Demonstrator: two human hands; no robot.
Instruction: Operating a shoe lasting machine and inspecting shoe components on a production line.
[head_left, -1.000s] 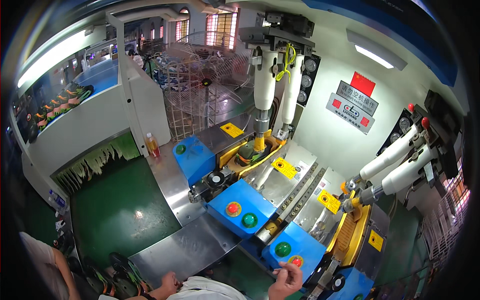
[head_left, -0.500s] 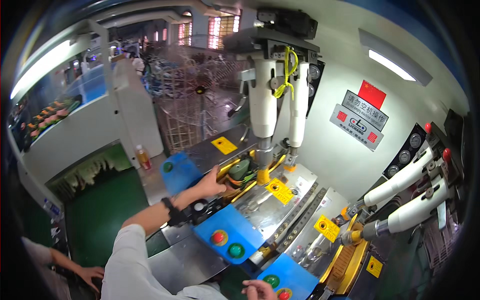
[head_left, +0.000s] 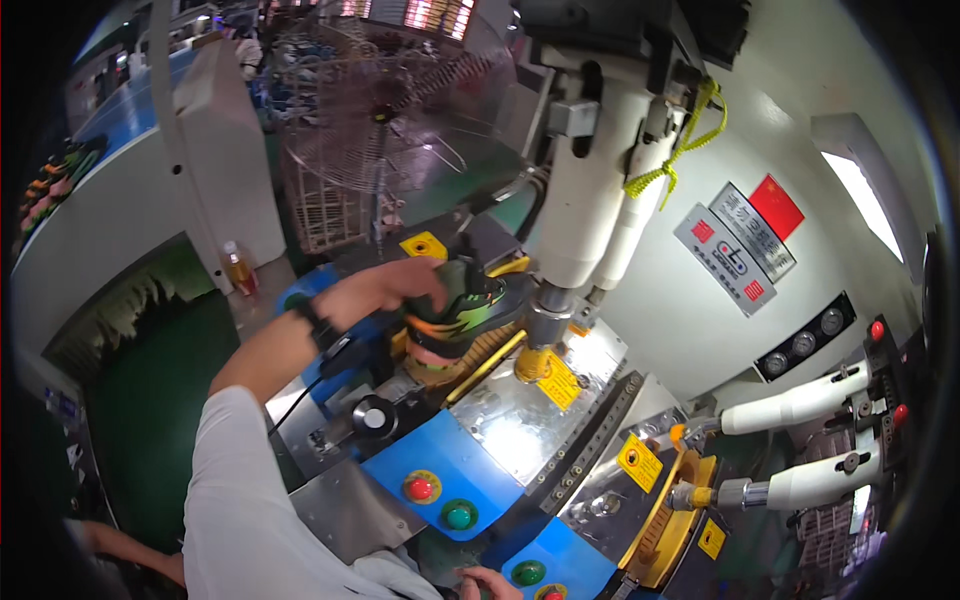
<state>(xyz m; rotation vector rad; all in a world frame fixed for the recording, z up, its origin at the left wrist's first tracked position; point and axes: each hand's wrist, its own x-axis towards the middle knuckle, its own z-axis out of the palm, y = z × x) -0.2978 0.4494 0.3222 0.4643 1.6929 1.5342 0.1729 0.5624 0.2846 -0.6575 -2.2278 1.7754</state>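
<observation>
1. L hand (head_left: pixel 385 290) is clamped on the shoe (head_left: pixel 455 320), fingers at its top opening; motion blur, so exact grip is unclear.
2. Shoe = dark upper w/ green + orange stripes. It's at the L press station, b/w the yellow side bar (head_left: pixel 487 365) and the far yellow edge (head_left: pixel 512 266). Can't tell if it's resting there or raised.
3. R hand (head_left: pixel 485 584) is at the bottom edge, partly cut off, well apart from L hand. Fingers bent; can't tell if it holds anything. Nearest thing: green btn (head_left: pixel 528 572) on the R blue panel (head_left: pixel 572 552).
4. L wrist has a dark band (head_left: pixel 318 322); L arm reaches over a black round knob (head_left: pixel 375 415).
5. L blue panel (head_left: pixel 450 462) is nr side of the shoe, w/ a red btn (head_left: pixel 420 487) + another green one.
6. White press arm (head_left: pixel 590 190) stands just R of the shoe, yellow tip (head_left: pixel 534 365) down, yellow-green cord (head_left: pixel 672 172) tied on.
7. R station: yellow cradle (head_left: pixel 662 545), w/ white arms (head_left: pixel 800 402) angled in from the R.
8. Bkgd: fan (head_left: pixel 380 112), bottle (head_left: pixel 240 268) on the L ledge; another person's forearm (head_left: pixel 130 546) at lower L.
</observation>
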